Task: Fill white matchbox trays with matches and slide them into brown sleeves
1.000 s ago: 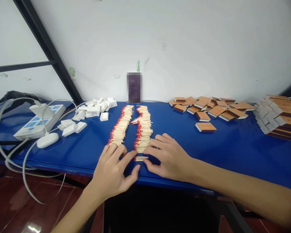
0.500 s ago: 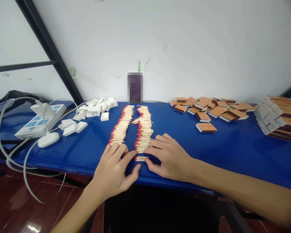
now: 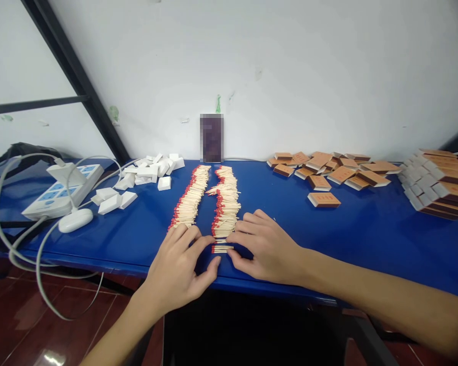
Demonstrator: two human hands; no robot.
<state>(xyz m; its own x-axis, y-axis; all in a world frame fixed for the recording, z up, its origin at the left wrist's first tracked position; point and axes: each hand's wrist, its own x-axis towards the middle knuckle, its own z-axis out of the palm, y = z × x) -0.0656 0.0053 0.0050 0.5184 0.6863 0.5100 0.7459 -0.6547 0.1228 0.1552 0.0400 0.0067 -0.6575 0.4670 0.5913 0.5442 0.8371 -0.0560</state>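
Observation:
Two long rows of matches with red heads lie on the blue table: a left row [image 3: 191, 198] and a right row [image 3: 227, 208]. Just below the right row's near end is a small group of matches [image 3: 222, 249], lying crosswise with heads to the left. My left hand [image 3: 179, 264] has index finger and thumb apart, its index tip at the red heads of a match [image 3: 221, 241] between the row and the group. My right hand [image 3: 265, 246] touches the wooden ends from the other side, index and thumb apart. Its other fingers are curled.
White matchbox trays [image 3: 148, 170] are heaped at back left, beside a power strip [image 3: 66, 190] with cables and a white plug-like device [image 3: 75, 220]. Brown matchbox sleeves [image 3: 341, 175] lie scattered at back right, near a stacked block of them [image 3: 438, 185]. A blurred dark rectangle [image 3: 212, 138] leans on the wall.
At the near end of the right row, a match or so has come away toward me, between my two index fingertips. Both hands have otherwise barely moved.

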